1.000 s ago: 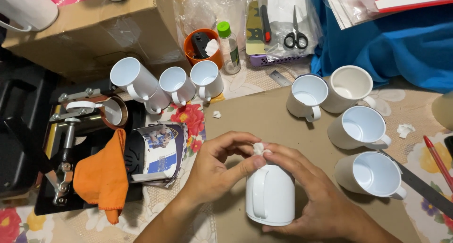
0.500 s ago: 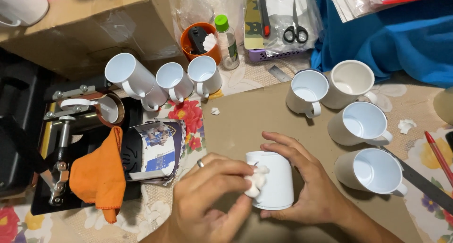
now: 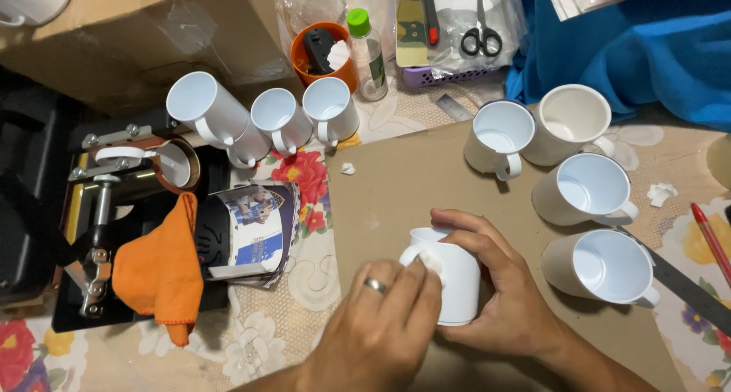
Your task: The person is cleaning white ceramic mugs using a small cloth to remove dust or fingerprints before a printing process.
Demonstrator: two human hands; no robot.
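A white mug (image 3: 455, 279) is gripped by the right hand (image 3: 509, 300), fingers wrapped over its far and right side, on a brown cardboard sheet (image 3: 396, 186) near the middle of the scene. The left hand (image 3: 381, 327), ringed on one finger, is pressed against the mug's left side by the handle, with a small white wad (image 3: 431, 262) pinched under the fingertips. To the right, four more white mugs (image 3: 590, 190) are set in a cluster, one lying tilted on its side nearest. A red pen (image 3: 712, 240) and a dark flat ruler (image 3: 685, 285) are seen at the right edge. Farther left, three white mugs (image 3: 282, 118) are lined up on the floral cloth. A mug press (image 3: 114, 179) with a mug clamped in it is placed at far left, an orange cloth (image 3: 156, 274) draped on it, printed sheets (image 3: 255, 232) just beside. Scissors (image 3: 481, 35), a small clear bottle (image 3: 367, 49) and an orange cup (image 3: 324, 57) are noted at the far side.
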